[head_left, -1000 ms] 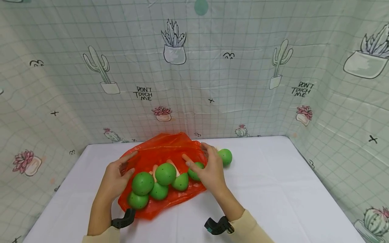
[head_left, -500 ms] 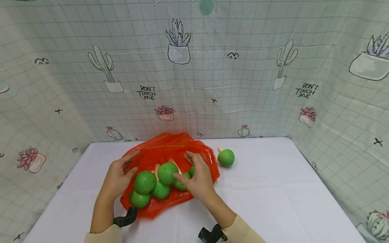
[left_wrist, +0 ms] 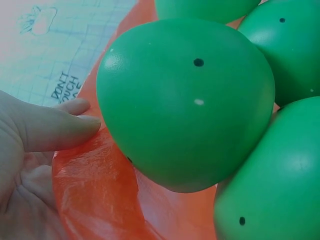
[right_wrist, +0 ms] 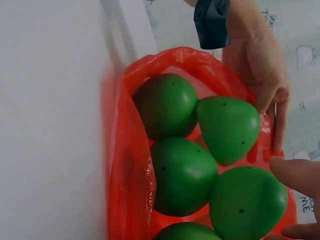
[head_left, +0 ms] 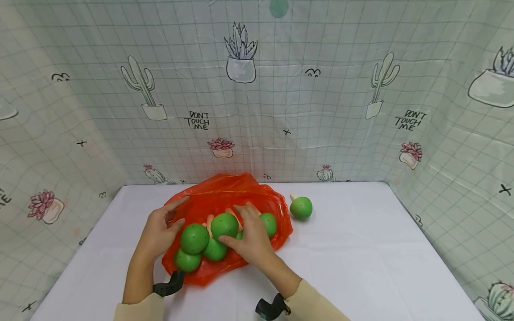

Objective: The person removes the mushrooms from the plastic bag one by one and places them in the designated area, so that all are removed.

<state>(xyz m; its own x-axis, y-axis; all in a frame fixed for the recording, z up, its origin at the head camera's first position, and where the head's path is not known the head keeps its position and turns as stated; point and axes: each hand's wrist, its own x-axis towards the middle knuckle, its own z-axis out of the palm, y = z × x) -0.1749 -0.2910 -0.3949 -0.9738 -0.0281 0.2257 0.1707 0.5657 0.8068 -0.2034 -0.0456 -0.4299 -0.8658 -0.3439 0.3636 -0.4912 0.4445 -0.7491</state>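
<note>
Several green, black-dotted rounded heads with pale stick handles, rather like maracas, lie piled in a red plastic bag, its mouth spread wide. My left hand is at the bag's left rim, thumb against the plastic and the fingers straight along the outside. Beside it is a green head. My right hand reaches over the bag, thumb and fingers spread around one side of the uppermost green head. Its thumb tip is right at that head's edge. Another green head shows behind this hand.
One more green-headed piece with a pale handle lies outside the bag, to the right. The table has a white cover. Behind it and on both sides hangs a cactus-print cloth. Each wrist wears a black band.
My right hand has moved left from the bag's right rim to the uppermost green head, uncovering the piece outside. My left hand keeps its place at the bag. The view has shifted slightly.
</note>
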